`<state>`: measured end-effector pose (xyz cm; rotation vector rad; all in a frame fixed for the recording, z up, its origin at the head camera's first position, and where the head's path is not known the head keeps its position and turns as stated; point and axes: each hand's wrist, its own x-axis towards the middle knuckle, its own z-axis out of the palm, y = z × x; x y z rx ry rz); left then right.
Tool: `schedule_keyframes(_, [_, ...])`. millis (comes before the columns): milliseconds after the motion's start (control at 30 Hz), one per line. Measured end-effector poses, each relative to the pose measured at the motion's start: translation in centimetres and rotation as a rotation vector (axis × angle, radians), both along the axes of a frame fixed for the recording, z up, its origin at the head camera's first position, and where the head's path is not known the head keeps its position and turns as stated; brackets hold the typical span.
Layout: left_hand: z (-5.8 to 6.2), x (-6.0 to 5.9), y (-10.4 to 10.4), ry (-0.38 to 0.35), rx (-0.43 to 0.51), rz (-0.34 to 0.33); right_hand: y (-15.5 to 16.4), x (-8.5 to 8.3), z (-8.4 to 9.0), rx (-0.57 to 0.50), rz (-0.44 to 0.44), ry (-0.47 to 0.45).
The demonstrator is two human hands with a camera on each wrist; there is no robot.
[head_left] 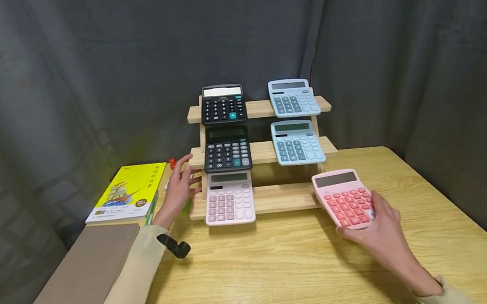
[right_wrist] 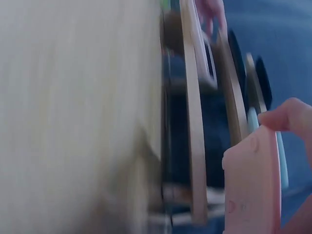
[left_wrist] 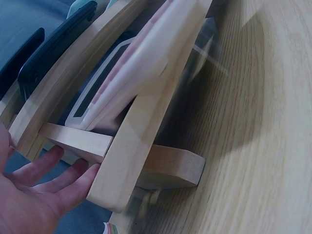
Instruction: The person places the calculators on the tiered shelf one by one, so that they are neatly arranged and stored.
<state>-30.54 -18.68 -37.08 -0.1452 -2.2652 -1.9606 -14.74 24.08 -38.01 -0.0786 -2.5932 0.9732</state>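
Observation:
My right hand (head_left: 385, 237) pinches a pink calculator (head_left: 337, 193) with coral keys by its lower end. It tilts at the right end of the bottom shelf of a three-tier wooden stand (head_left: 283, 198); whether it touches the shelf I cannot tell. In the right wrist view, that calculator (right_wrist: 251, 178) shows its back and edge. At the stand's left side is my left hand (head_left: 177, 190), and in the left wrist view its fingers (left_wrist: 73, 187) lie extended against the wooden side piece. A pale pink calculator (head_left: 228, 183) rests on the bottom shelf's left end.
Two black calculators (head_left: 223, 104) stand on the upper shelves at left, two light blue calculators (head_left: 298, 142) at right. A yellow book (head_left: 140, 176) and a brown folder (head_left: 79, 275) lie left on the wooden table (head_left: 254, 263). Dark curtains (head_left: 171, 46) hang behind.

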Motion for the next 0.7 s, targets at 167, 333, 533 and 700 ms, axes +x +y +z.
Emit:
schedule_keyframes(167, [-0.1, -0.2, 0.0, 0.011, -0.009, 0.004, -3.1, 0.0, -0.2, -0.018, 0.065, -0.055])
schedule_keyframes(333, [-0.1, -0.2, -0.1, 0.012, -0.003, -0.004, -5.4, -1.2, -0.6, -0.012, 0.105, -0.042])
schedule_keyframes(533, [-0.3, -0.2, -0.1, 0.002, 0.001, -0.004, -6.9, -3.2, -1.1, -0.015, 0.088, -0.009])
schedule_keyframes(700, [-0.3, -0.3, 0.0, 0.008, 0.002, -0.002, -7.7, -4.2, -1.1, 0.021, 0.037, -0.034])
